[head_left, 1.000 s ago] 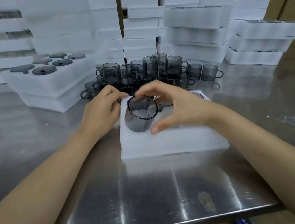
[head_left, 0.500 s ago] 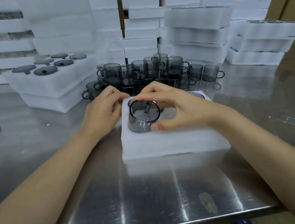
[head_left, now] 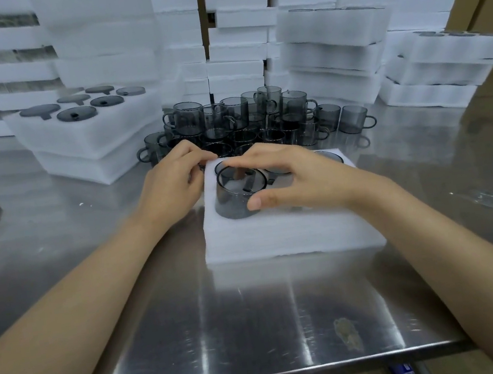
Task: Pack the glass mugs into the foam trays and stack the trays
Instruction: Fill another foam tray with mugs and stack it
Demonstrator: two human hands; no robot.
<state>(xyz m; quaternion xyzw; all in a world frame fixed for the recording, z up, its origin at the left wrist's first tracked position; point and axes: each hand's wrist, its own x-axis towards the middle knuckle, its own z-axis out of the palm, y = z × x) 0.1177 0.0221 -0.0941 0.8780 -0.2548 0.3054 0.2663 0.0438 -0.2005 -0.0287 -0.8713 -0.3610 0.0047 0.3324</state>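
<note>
A white foam tray point(head_left: 292, 231) is laid on a steel table point(head_left: 227, 332), and all places below are given from it. A mug point(head_left: 231, 201) is set in the tray's near-left pocket, mouth up, with its lower part sunk into the foam and its upper part standing proud. The mug is made of smoky grey see-through glass with a thin dark rim; a dark bar seen through its right wall is probably the handle, though this cannot be made out clearly. The mug is clasped by the right hand point(head_left: 295, 180), the thumb pressed to the near wall and the fingers arched over the far rim. The left hand point(head_left: 169, 188) is held apart from the right, at the tray's far-left corner, where the corner appears to be pinched by its curled fingers. Grey rims are seen level with the foam in the tray's far pockets.

Just behind the tray, loose mugs point(head_left: 245, 120) of the same grey glass are crowded together, some stacked on others. To the far left of the tray, two filled trays point(head_left: 89, 136) are stacked, with round grey tops shown in the upper one. Further behind the tray, foam stacks point(head_left: 236, 29) are piled high.
</note>
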